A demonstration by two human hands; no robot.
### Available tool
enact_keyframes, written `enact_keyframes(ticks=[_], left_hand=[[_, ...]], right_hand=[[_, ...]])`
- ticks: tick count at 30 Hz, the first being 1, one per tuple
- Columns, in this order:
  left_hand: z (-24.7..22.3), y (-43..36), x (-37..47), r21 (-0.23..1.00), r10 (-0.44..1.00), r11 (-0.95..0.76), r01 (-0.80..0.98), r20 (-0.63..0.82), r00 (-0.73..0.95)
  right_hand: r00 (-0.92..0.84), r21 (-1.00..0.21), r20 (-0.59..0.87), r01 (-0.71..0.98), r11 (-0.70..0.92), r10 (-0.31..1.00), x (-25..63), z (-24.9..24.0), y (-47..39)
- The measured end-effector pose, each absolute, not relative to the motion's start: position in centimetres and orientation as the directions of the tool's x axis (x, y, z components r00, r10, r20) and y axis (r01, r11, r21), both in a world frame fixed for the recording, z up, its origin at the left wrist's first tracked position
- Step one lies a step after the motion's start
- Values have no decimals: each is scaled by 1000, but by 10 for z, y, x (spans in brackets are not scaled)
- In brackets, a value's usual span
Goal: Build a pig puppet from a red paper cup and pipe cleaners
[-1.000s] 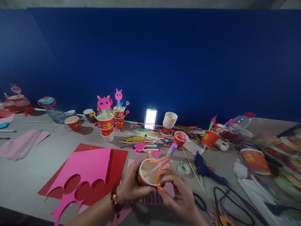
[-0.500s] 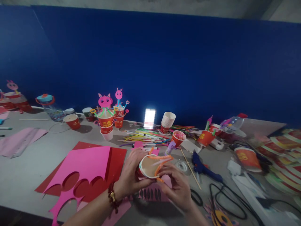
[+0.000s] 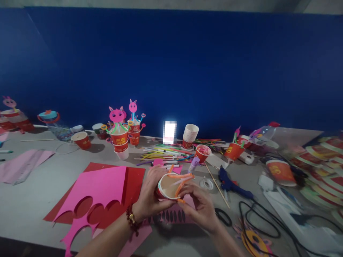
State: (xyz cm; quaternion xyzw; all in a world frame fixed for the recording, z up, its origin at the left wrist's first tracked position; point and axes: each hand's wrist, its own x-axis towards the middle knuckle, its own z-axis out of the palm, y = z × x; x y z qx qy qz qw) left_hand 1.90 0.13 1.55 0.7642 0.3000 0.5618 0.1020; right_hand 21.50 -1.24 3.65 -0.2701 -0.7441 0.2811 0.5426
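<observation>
My left hand (image 3: 150, 194) is wrapped around a red paper cup (image 3: 166, 188), tilted so that its pale inside faces me. Orange pipe cleaners (image 3: 184, 180) cross the cup's mouth, and short ends of them stick out past the rim. My right hand (image 3: 199, 205) pinches an orange pipe cleaner at the cup's right rim; its fingertips are partly hidden. Beneath the hands lies pink paper (image 3: 174, 214) with a row of leaf-shaped cut-outs.
Pink cut paper (image 3: 99, 185) lies on red paper (image 3: 138, 175) at left. Ahead are loose pipe cleaners (image 3: 166, 153), pig-faced cup figures (image 3: 119, 135) and stacked cups (image 3: 190, 132). A blue glue gun (image 3: 233, 185), black cable (image 3: 241, 214) and tape roll (image 3: 206, 184) sit at right.
The view has shifted slightly. Both hands still hold the cup and its orange pipe cleaners in nearly the same pose, with the right fingers a little changed at the rim.
</observation>
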Motion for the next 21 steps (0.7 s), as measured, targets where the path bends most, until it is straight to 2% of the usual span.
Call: enact_keyframes(ticks=[13, 21], left_hand=[[6, 5, 17, 469, 560, -805, 364, 804, 203], [3, 4, 19, 518, 596, -783, 344, 784, 175]], right_hand=[[-287, -742, 626, 64, 667, 725, 214, 34, -11], [-300, -746, 636, -2, 666, 711, 212, 35, -11]])
